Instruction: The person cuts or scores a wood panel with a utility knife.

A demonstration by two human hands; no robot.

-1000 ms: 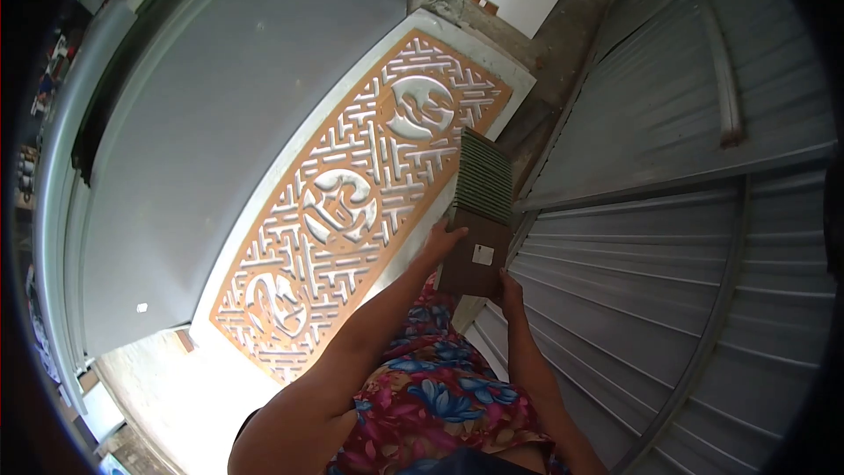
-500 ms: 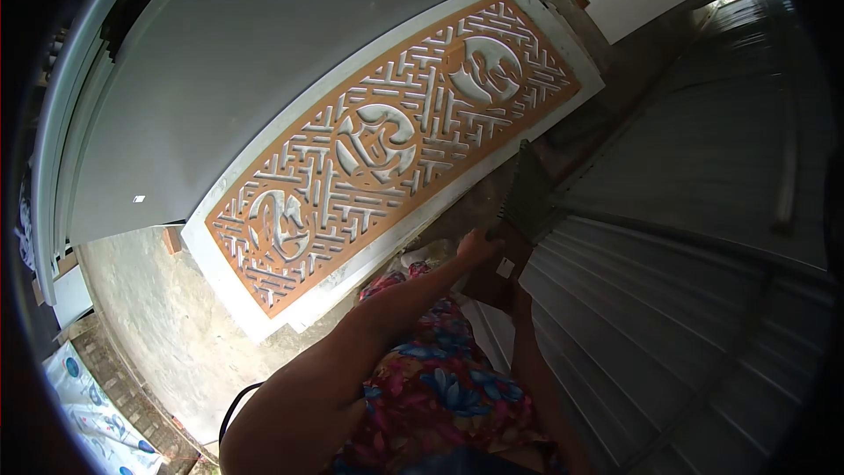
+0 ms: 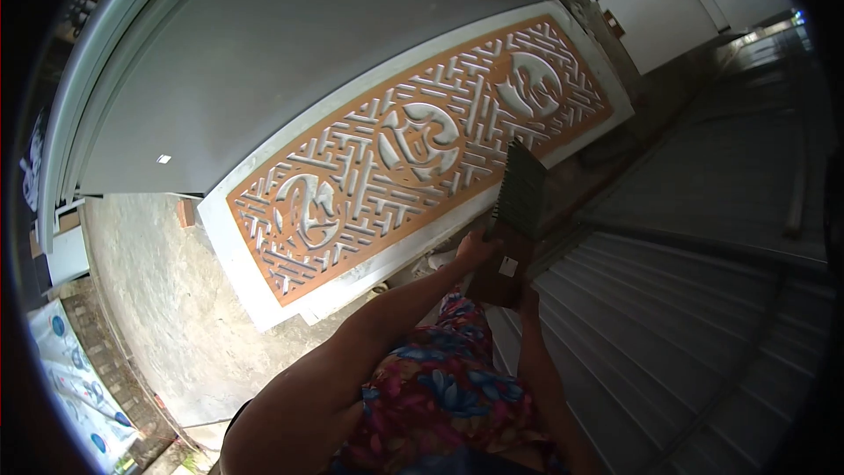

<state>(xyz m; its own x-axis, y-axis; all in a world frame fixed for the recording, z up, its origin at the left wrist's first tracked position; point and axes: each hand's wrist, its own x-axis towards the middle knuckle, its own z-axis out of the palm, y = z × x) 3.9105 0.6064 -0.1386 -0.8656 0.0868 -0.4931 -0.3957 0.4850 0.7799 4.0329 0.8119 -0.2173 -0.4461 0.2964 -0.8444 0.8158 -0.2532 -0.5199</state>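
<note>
A dark flat piece (image 3: pixel 520 189) with a toothed left edge stands up in front of me, its brown lower part carrying a small white label. I cannot make out exactly what kind of thing it is. My left hand (image 3: pixel 476 251) is closed on its left side, near the bottom of the teeth. At the lower right edge, my right hand (image 3: pixel 528 301) grips it too; the fingers there are dark and partly hidden. Beyond the piece lies a brown lattice panel (image 3: pixel 362 148) with three round carved motifs and a white border, touched by neither hand.
A large grey sheet (image 3: pixel 290 44) lies beyond the panel. Ribbed grey metal sheets (image 3: pixel 668 334) stretch along the right. Concrete floor (image 3: pixel 167 299) shows at the left, with a blue-and-white patterned cloth (image 3: pixel 75 378) at the lower left. A white board (image 3: pixel 659 9) is at the upper right.
Both hands have raised the toothed piece slightly and turned it more upright, so more of it shows. The view has shifted, putting the lattice panel farther right.
</note>
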